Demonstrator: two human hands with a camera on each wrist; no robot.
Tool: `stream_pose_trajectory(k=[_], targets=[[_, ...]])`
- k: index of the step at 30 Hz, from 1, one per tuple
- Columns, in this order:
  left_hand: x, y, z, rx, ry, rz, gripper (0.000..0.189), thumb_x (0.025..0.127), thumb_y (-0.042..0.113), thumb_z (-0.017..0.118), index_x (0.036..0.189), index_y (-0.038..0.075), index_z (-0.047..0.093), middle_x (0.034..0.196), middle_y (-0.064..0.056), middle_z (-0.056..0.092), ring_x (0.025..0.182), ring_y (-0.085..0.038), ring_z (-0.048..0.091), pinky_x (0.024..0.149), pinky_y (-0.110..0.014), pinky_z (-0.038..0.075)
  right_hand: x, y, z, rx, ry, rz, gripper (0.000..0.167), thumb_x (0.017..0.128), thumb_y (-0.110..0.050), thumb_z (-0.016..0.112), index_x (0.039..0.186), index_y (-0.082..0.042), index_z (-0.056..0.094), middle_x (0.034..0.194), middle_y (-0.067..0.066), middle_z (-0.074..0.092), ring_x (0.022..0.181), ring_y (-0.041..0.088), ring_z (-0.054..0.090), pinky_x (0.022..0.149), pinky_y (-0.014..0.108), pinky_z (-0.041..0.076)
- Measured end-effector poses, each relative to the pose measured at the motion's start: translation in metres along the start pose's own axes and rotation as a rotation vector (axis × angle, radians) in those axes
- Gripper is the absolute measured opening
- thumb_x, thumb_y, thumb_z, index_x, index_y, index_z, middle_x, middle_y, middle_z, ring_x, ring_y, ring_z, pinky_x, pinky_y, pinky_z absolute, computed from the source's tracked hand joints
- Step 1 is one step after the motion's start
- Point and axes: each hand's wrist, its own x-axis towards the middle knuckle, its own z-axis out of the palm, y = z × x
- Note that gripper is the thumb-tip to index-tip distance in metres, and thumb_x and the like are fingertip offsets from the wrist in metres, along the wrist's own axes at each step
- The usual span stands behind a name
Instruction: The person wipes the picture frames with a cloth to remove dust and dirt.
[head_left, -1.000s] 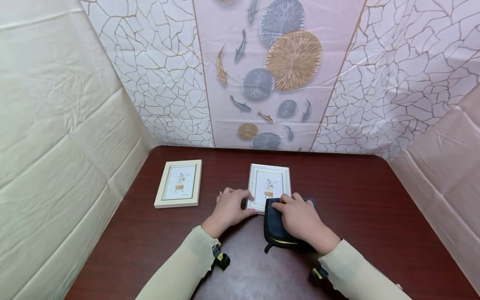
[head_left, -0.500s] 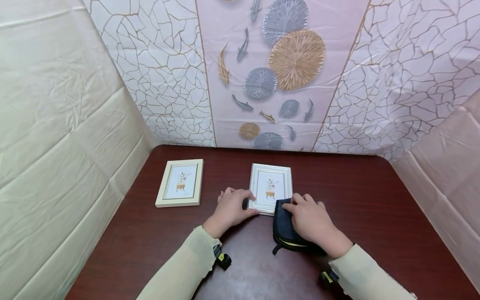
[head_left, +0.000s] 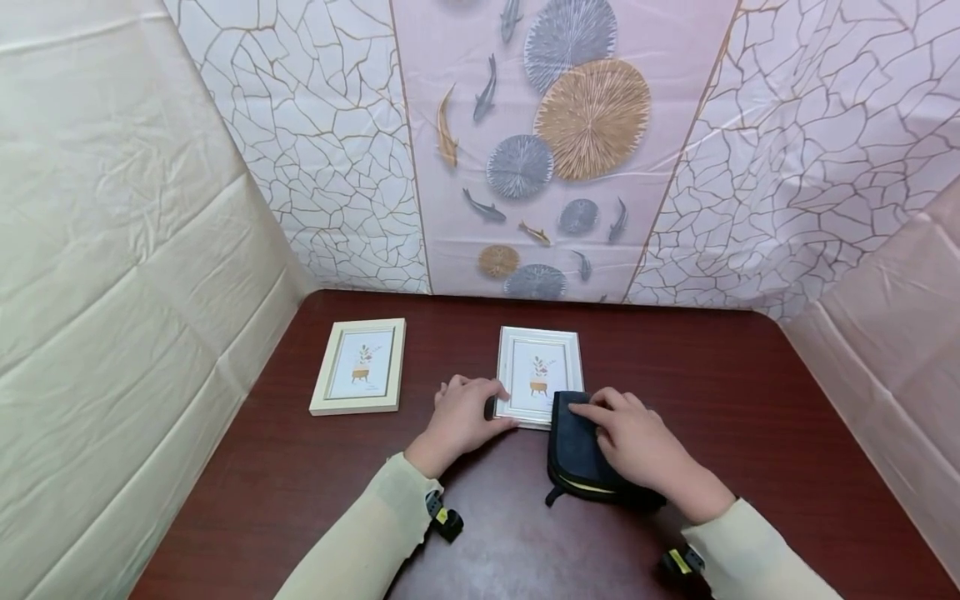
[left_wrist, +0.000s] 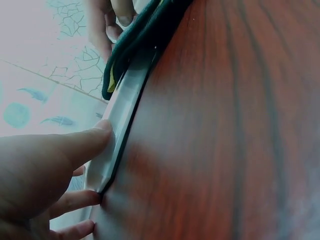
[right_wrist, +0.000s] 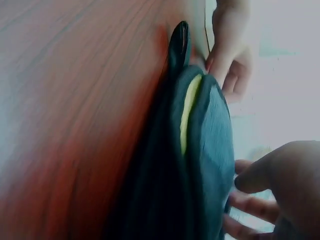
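Observation:
A white picture frame (head_left: 534, 371) with a plant print lies flat on the table. My left hand (head_left: 465, 414) holds its near left corner, thumb on the front edge (left_wrist: 125, 100) and fingers round the left side. To the right, a dark zip pouch (head_left: 577, 454) overlaps the frame's near right corner and hides it. Its zip gapes a little along the near edge, showing a yellow strip (right_wrist: 186, 115). My right hand (head_left: 641, 442) rests on top of the pouch, index finger straight across it, the other fingers touching its upper face.
A cream picture frame (head_left: 360, 367) with a similar print lies at the back left of the dark red table (head_left: 450, 325). Patterned cloth (head_left: 345, 150) hangs behind the table, and plain cloth (head_left: 187, 333) closes in both sides.
The pouch has slid to the right, uncovering more of the white frame. My right hand has shifted right across the pouch and its index finger has stretched out. My left hand stays put.

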Motion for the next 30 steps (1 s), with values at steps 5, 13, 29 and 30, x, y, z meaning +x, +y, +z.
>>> stream_pose_trajectory(k=[5,13,29,30], targets=[[0.001,0.000,-0.002,0.012,-0.006,-0.004,0.039,0.094,0.058,0.085,0.122,0.033,0.077,0.139,0.007,0.073,0.131,-0.038,0.055,0.111,-0.078,0.035,-0.012,0.020,-0.004,0.072,0.075,0.049,0.049,0.099,-0.006,0.075,0.148,-0.016,0.072,0.136,0.018,0.061,0.119,0.044,0.057,0.087,0.063,0.054],[0.002,0.002,-0.001,0.029,-0.016,-0.007,0.038,0.094,0.059,0.084,0.122,0.033,0.076,0.141,0.008,0.072,0.131,-0.036,0.055,0.112,-0.076,0.035,-0.028,0.042,0.002,0.079,-0.081,0.122,0.054,0.102,-0.027,0.081,0.153,-0.014,0.067,0.142,0.027,0.055,0.119,0.052,0.055,0.093,0.067,0.050],[0.002,0.001,0.000,0.012,-0.010,-0.015,0.039,0.093,0.058,0.086,0.122,0.032,0.077,0.139,0.007,0.073,0.130,-0.036,0.055,0.110,-0.074,0.037,-0.044,0.023,0.010,-0.026,-0.146,0.109,0.058,0.098,-0.038,0.085,0.151,-0.018,0.069,0.135,0.017,0.063,0.115,0.041,0.058,0.088,0.059,0.057],[0.002,0.001,0.000,0.012,-0.010,-0.016,0.040,0.093,0.058,0.086,0.122,0.032,0.077,0.139,0.007,0.073,0.130,-0.036,0.055,0.110,-0.074,0.037,-0.046,0.020,0.010,-0.031,-0.150,0.106,0.058,0.098,-0.039,0.085,0.150,-0.019,0.070,0.134,0.017,0.063,0.113,0.041,0.058,0.087,0.058,0.057]])
